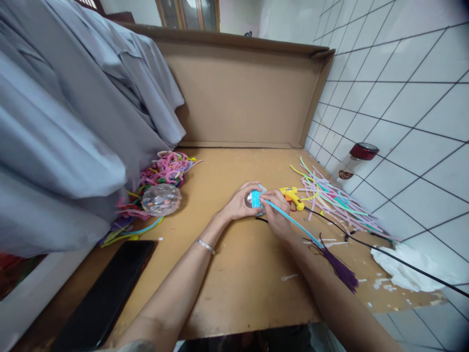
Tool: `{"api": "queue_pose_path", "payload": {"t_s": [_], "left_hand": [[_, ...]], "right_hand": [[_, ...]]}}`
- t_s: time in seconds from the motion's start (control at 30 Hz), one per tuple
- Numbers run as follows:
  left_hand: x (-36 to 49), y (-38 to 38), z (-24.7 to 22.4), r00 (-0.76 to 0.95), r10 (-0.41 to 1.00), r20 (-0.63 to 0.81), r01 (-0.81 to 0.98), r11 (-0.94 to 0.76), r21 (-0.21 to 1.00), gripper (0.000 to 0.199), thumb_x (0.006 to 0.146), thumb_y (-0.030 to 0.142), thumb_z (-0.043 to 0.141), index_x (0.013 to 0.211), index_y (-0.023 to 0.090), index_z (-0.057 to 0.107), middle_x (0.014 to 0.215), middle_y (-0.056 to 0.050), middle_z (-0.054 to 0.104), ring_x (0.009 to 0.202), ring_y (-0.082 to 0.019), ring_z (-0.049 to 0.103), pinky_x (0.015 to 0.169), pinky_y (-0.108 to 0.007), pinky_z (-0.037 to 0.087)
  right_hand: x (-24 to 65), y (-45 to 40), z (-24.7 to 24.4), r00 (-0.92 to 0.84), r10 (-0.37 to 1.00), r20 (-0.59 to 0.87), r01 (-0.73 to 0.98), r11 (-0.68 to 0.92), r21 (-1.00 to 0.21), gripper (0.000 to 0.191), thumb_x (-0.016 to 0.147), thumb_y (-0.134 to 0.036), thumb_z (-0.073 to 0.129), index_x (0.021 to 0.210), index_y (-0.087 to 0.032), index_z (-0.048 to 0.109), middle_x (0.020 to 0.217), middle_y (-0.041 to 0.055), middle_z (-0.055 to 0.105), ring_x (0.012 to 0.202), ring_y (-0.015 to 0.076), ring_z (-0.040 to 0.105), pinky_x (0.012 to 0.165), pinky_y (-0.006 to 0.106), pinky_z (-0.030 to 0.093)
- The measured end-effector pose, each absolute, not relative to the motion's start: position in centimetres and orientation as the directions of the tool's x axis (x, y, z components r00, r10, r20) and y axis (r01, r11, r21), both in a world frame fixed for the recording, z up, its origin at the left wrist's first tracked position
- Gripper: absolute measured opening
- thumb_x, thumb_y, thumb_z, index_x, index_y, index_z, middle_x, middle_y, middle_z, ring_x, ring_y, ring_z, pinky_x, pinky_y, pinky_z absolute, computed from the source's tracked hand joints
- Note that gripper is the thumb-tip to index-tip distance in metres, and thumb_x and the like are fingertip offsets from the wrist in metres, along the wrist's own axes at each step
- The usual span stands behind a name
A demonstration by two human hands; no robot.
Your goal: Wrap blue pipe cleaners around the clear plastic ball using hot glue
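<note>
My left hand is closed around a small clear rounded object, partly hidden by the fingers. Light-blue fuzzy bands lie side by side across it. Pinched in my right hand, against those bands, is a light-blue pipe cleaner; its long free end slants down to the right over my wrist. Just beyond my right hand lies a yellow glue gun, its nozzle end hidden from me. A purple tassel-like bundle of strands rests beside my right forearm.
Left are tangled pipe cleaners, a clear ribbed container, a black phone and hanging grey cloth. Right are loose pipe cleaners, a red-lidded jar, white tissue and a black cable. Cardboard stands behind.
</note>
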State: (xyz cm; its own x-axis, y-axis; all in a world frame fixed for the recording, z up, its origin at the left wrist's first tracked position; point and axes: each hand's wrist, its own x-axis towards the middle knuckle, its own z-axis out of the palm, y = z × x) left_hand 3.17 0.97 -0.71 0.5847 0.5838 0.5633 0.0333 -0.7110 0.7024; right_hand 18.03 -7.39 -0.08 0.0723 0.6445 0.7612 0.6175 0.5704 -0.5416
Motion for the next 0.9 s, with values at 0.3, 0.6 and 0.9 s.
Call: {"api": "queue_pose_path", "payload": {"t_s": [0.3,0.6,0.9], "left_hand": [[3.0,1.0,-0.6,0.588,0.574,0.570,0.018,-0.714,0.700,0.048,0.063,0.025,0.078,0.107,0.019,0.060,0.129,-0.014,0.054,0.131,-0.030,0.047,0.108,-0.048,0.039],[3.0,1.4,-1.0,0.596,0.556,0.580,-0.013,-0.715,0.699,0.051,0.061,0.028,0.080,0.107,0.019,0.060,0.132,-0.015,0.052,0.129,-0.031,0.049,0.108,-0.048,0.040],[3.2,1.2,-0.7,0.611,0.507,0.608,-0.013,-0.762,0.648,0.047,0.063,0.026,0.078,0.107,0.020,0.061,0.128,-0.013,0.055,0.128,-0.030,0.050,0.107,-0.049,0.040]], "right_hand": [[18.1,-6.9,-0.7,0.070,0.642,0.764,0.629,0.566,-0.533,0.019,0.091,-0.027,0.051,0.091,-0.023,0.069,0.090,0.0054,0.061,0.087,0.0185,0.061,0.078,0.035,0.052],[19.1,-6.3,-1.2,0.121,0.767,0.631,0.679,0.399,-0.616,0.039,0.095,-0.045,0.038,0.120,-0.025,0.062,0.114,0.0098,0.053,0.112,0.0243,0.052,0.100,0.047,0.044],[19.4,-5.9,-1.5,0.097,0.823,0.559,0.660,0.367,-0.655,0.049,0.097,-0.054,0.027,0.124,-0.028,0.060,0.127,0.0095,0.048,0.127,0.0249,0.043,0.110,0.049,0.035]]}}
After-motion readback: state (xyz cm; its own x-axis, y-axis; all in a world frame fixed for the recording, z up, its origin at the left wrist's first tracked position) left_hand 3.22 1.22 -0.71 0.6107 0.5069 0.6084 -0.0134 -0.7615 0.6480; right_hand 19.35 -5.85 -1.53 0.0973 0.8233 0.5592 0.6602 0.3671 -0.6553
